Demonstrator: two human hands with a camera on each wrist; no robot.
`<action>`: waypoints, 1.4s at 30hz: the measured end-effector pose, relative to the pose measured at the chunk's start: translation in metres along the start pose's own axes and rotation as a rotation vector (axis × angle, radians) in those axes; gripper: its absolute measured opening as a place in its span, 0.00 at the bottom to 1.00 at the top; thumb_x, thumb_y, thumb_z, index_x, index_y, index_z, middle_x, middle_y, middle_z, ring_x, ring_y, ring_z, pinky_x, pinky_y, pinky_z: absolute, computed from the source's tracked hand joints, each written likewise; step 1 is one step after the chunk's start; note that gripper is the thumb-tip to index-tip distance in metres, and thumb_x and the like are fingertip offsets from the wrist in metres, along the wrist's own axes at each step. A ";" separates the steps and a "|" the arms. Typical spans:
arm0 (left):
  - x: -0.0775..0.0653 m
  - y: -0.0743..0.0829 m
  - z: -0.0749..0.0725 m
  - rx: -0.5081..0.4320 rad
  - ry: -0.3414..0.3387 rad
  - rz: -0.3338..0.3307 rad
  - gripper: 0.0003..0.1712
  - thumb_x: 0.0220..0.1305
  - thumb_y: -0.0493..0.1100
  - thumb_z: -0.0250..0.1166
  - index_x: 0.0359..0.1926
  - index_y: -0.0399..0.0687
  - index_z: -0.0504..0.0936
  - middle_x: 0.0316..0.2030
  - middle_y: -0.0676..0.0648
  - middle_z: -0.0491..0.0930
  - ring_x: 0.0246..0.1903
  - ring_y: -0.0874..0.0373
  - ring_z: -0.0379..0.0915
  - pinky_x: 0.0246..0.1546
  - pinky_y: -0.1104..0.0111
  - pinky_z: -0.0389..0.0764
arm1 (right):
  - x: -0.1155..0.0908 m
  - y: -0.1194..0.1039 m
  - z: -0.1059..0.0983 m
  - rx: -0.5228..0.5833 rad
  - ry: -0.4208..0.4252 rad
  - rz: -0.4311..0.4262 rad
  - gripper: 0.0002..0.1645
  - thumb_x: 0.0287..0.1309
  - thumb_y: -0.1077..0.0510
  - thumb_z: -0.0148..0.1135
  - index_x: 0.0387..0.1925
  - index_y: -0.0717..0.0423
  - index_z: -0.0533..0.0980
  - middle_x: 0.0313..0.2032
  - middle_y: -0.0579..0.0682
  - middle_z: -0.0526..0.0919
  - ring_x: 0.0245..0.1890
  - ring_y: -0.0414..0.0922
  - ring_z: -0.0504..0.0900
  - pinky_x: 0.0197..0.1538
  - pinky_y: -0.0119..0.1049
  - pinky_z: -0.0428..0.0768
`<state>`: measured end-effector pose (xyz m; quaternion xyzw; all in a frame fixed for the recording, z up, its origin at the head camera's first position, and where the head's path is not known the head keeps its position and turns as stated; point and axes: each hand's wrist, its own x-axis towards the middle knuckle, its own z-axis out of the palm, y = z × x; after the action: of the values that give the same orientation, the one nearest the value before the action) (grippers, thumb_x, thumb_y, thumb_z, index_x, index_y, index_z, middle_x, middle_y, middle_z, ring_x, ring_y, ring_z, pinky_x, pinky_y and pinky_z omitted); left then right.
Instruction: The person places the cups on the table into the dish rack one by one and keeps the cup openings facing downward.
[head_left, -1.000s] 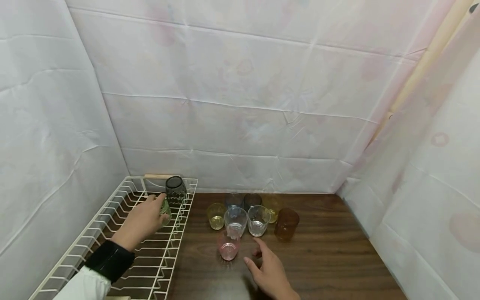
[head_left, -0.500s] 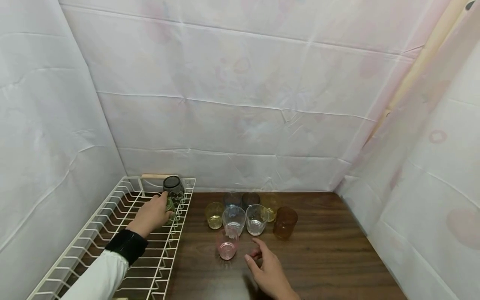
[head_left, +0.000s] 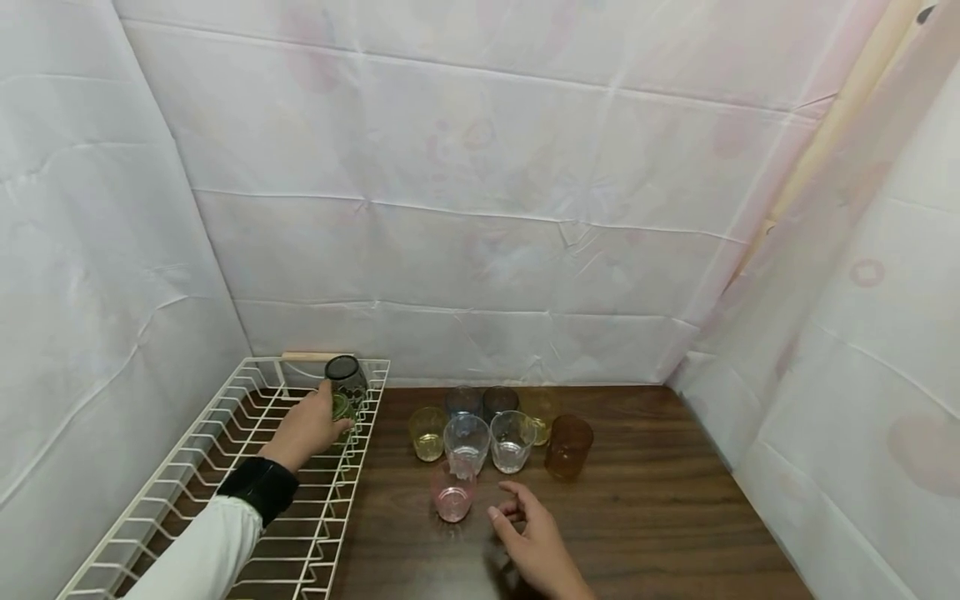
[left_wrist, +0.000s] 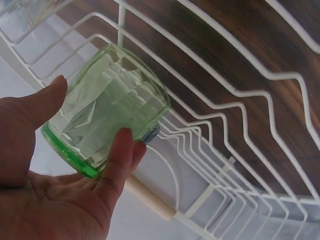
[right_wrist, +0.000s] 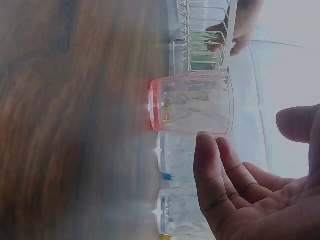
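"Eight glass tumblers [head_left: 467, 446] stand on the brown wood-grain table [head_left: 660, 517]. Where are the hands in the head view?"

"The left hand [head_left: 303, 427] has thumb and fingers curled round a transparent green glass tumbler [head_left: 341, 407], at the far right of the white wire rack [head_left: 155, 477], just in front of a dark grey glass tumbler [head_left: 347, 372]."

"And the right hand [head_left: 536, 537]?"

"Holding nothing, fingers loosely bent, thumb apart, near the transparent pink glass tumbler [head_left: 453, 493]."

"Left wrist view?"

"Thumb on one side of the green tumbler, fingers on the other; its thick, bright-green end lies toward the palm. Whether it touches the wires, I cannot tell."

"Right wrist?"

"The pink tumbler stands upright by the fingertips; beyond it, the green tumbler shows through the rack's wires."
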<state>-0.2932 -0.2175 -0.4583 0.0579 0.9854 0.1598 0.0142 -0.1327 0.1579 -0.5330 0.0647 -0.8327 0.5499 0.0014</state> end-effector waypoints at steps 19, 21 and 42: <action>0.005 -0.013 0.003 -0.083 -0.011 -0.037 0.63 0.69 0.55 0.73 0.81 0.20 0.44 0.71 0.15 0.65 0.67 0.20 0.70 0.63 0.34 0.77 | -0.004 0.008 0.001 0.163 -0.028 0.088 0.33 0.77 0.53 0.63 0.72 0.69 0.67 0.45 0.64 0.87 0.30 0.39 0.83 0.27 0.37 0.87; 0.005 -0.014 0.003 -0.094 0.003 -0.028 0.61 0.68 0.54 0.74 0.81 0.22 0.47 0.68 0.16 0.69 0.65 0.20 0.71 0.62 0.34 0.77 | -0.004 0.008 0.001 0.164 -0.034 0.092 0.33 0.77 0.54 0.62 0.73 0.69 0.67 0.46 0.64 0.88 0.31 0.39 0.83 0.27 0.37 0.87; 0.006 -0.015 0.001 -0.090 -0.010 -0.047 0.57 0.68 0.55 0.74 0.78 0.20 0.55 0.69 0.16 0.67 0.68 0.19 0.67 0.66 0.32 0.74 | -0.001 0.005 0.003 0.185 -0.051 0.076 0.31 0.75 0.53 0.64 0.68 0.70 0.72 0.44 0.65 0.87 0.28 0.40 0.83 0.25 0.34 0.85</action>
<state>-0.3012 -0.2305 -0.4640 0.0346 0.9782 0.2034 0.0253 -0.1318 0.1570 -0.5392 0.0468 -0.7800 0.6223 -0.0468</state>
